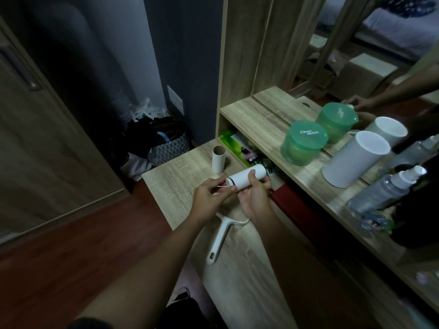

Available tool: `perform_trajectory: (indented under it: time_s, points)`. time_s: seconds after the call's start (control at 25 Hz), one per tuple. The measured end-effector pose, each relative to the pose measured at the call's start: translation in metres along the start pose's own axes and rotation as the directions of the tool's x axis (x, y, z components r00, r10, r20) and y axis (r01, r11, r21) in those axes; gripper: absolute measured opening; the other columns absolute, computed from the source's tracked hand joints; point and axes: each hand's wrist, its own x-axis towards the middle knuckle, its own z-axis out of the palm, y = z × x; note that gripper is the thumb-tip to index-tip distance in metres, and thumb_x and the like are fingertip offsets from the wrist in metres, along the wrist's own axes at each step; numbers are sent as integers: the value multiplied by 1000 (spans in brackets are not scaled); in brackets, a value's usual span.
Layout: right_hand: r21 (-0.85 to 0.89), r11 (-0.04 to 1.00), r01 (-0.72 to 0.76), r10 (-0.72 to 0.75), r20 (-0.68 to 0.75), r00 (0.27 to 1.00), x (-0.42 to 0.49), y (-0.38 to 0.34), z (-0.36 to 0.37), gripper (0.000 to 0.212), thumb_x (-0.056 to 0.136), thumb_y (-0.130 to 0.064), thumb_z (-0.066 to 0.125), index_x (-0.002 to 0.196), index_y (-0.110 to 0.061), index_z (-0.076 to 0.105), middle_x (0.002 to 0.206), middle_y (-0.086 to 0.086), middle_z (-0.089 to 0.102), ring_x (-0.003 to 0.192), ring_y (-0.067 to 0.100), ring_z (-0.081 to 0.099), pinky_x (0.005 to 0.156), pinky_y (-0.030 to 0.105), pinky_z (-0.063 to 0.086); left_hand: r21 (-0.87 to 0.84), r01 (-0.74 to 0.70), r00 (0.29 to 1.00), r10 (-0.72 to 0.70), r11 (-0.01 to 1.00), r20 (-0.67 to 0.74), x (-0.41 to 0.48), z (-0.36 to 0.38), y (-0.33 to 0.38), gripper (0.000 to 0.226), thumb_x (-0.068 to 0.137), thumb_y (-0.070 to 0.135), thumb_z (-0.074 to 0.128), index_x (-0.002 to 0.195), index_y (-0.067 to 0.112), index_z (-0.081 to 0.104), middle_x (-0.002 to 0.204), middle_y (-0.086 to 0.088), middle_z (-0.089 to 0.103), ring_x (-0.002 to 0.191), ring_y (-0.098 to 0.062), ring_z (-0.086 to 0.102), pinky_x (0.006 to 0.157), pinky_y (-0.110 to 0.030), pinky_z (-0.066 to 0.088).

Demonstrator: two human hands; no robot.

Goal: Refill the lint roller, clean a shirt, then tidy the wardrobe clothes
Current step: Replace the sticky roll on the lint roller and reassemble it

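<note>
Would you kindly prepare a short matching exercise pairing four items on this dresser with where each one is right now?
Things:
1. white refill roll
2. cardboard core
3. lint roller handle
4. green tub

Places:
A. lying flat on the lower surface, below the hands
B. on the raised shelf by the mirror
C. held in both hands
D. standing upright on the lower surface, beyond the hands

Pairs: 1-C, 2-D, 3-A, 4-B
</note>
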Motion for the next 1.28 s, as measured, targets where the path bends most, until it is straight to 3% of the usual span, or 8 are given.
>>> perform_trajectory:
  time_s: [0.2,0.36,0.48,0.6,0.72,1.04,1.2,1.28]
  points:
    - [-79,996,46,-46,9,999,6,9,5,60,93,-10,53,141,-24,19,144,20,31,120,35,50,91,49,49,-25,15,997,-17,1000,-76,2,-17,-3,36,79,13,74,114,6,67,102,-11,68,91,-15,65,89,-33,53]
    - [-479,870,121,-146,-16,989,23,22,7,65,88,-14,60,138,-30,23,145,15,28,116,34,50,89,52,51,227,33,983,10,973,-185,20,-42,-19,40,80,25,74,116,10,66,100,-7,65,88,-15,63,84,-30,53]
    - [-727,651,219,-114,192,975,29,22,-4,64,90,-18,58,139,-35,22,145,10,32,119,30,48,92,49,49,555,72,996,-34,829,-77,39,-58,-39,55,81,34,71,127,7,58,108,-13,60,97,-24,60,87,-29,46]
    - [-766,546,339,-22,392,920,25,17,-14,62,93,-14,53,141,-34,20,142,5,36,118,22,48,83,30,48,737,-12,994,-73,676,83,44,-59,-53,57,78,31,72,128,7,56,118,-17,58,108,-29,55,90,-28,40]
    - [-776,420,471,-36,504,863,25,14,-21,61,91,-14,54,143,-27,23,144,-4,32,123,15,42,92,26,42,729,-51,986,-81,683,144,45,-56,-64,58,75,24,76,127,10,56,120,-14,57,112,-28,53,91,-28,38]
    - [-762,339,551,-42,573,818,22,10,-20,60,81,-26,53,137,-27,31,138,-9,35,116,-3,42,85,3,37,673,-94,982,-44,734,186,51,-59,-55,60,78,28,74,129,5,53,124,-14,52,114,-27,51,92,-25,36]
    - [-774,281,568,-22,586,810,18,9,-16,59,81,-25,54,137,-25,34,139,-5,38,123,6,42,92,3,33,294,32,999,-37,955,11,59,-53,-16,29,93,27,56,114,10,66,113,-9,66,104,-19,62,91,-26,47]
    - [-769,212,603,-21,613,790,16,9,-12,62,85,-23,55,142,-14,33,141,-3,36,129,8,34,94,-3,25,81,113,981,-124,990,146,62,-50,2,30,93,35,55,105,12,70,105,-6,70,100,-16,65,92,-32,51]
